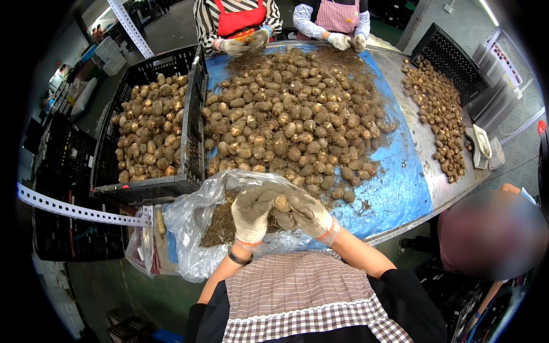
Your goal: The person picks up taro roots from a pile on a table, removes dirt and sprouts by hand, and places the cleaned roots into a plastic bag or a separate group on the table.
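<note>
On my remote feed I see the gloved L hand (251,212) and R hand (307,210) grasping one brown tuber (282,204) betw. them, just 6 o'clock of ctr, w/ the tuber pile (297,114) at 12 and a blk crate (195,123) at 10 o'clock of it.

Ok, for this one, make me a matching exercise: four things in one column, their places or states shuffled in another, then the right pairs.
Things
1. taro corm
2. corm-filled black crate
3. plastic bag
4. blue sheet

Places or states
A. spread under the large heap
B. between the left hand and right hand
C. clear and crumpled
D. standing left of the large heap

Pairs: 1-B, 2-D, 3-C, 4-A
</note>
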{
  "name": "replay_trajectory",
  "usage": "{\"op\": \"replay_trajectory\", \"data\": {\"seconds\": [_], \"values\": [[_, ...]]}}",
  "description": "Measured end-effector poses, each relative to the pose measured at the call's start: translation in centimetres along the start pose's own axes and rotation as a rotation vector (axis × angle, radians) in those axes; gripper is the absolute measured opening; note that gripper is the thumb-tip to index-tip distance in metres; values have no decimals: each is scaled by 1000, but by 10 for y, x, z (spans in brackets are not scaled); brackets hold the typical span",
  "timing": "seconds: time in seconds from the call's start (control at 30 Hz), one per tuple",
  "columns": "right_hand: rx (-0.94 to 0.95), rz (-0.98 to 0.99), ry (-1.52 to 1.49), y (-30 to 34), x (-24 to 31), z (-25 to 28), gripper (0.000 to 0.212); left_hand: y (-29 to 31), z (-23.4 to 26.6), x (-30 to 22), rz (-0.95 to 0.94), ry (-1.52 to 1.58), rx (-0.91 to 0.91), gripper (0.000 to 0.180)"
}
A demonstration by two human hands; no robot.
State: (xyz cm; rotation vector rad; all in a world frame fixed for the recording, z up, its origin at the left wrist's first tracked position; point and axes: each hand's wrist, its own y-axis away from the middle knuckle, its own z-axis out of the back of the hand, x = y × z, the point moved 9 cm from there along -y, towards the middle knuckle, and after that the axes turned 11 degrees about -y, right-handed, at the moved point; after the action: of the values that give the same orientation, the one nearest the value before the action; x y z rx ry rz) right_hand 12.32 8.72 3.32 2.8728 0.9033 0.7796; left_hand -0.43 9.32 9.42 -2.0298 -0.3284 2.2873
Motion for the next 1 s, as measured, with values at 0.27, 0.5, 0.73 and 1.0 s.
{"op": "replay_trajectory", "data": {"seconds": [0.27,0.5,0.73,1.0], "values": [[-120,197,305,-17,-3,27,39,-7,-7,-38,-149,-169,124,35],[-353,22,68,-1,0,10,37,9,-16,-70,-626,-587,37,38],[-173,228,-39,-6,17,-23,33,14,-14,-59,-609,-567,-156,27],[-299,50,66,-7,-6,12,40,-5,23,7,-152,-335,-315,9]]}}
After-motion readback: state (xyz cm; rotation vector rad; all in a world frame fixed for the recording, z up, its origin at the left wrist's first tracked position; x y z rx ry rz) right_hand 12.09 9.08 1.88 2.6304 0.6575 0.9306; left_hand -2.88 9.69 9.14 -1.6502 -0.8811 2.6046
